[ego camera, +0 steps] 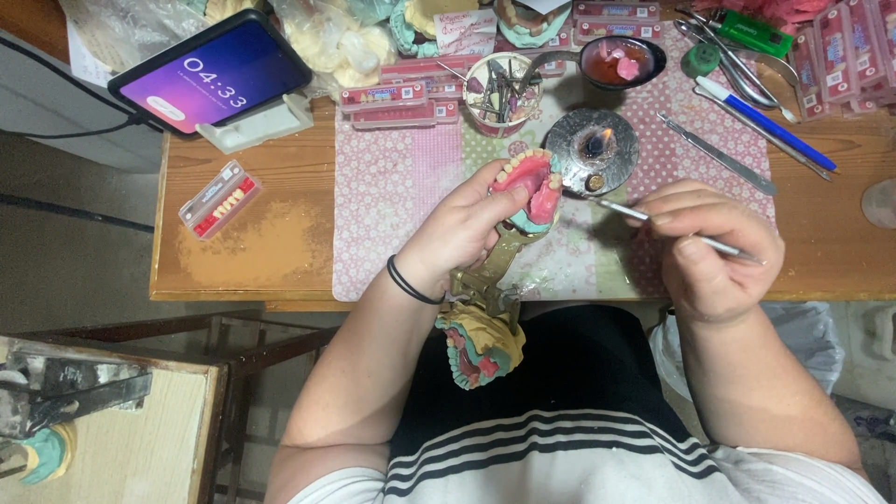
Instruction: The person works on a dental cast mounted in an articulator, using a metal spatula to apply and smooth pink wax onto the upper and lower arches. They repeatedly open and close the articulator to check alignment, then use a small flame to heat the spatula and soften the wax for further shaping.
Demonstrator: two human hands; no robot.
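Head view, looking down over a wooden table (280, 252) with a pink patterned mat (392, 196). The left hand (467, 224) grips a denture model (529, 187): pink wax gums with a row of teeth, set on a teal base. The fingers wrap round its left side and underside, curled tight on it, with the thumb up by the teeth. The model sits at the upper end of a brass hinged frame (490, 275). A second cast (478, 341), yellow and teal with pink wax, hangs from the frame's lower end over the person's lap.

The right hand (714, 247) pinches a thin metal tool (644, 217) like a pen, fingers closed round its shaft. The tip points left and reaches just beside the model's right edge; whether it touches the wax is hard to make out. The tool's far end pokes out past the knuckles.

Just behind the model stands a small round burner (591, 149) with a lit flame. Behind it are a cup of instruments (502, 91) and a dark bowl (621, 61) of pink wax. A blue pen (765, 121) and a metal spatula (714, 154) lie to the right. At left, a phone (210, 70) leans on a stand, and a small tray of teeth (219, 199) lies on the table. Casts and boxes along the top edge are cut off. The left palm and the model's base are mostly hidden by fingers.
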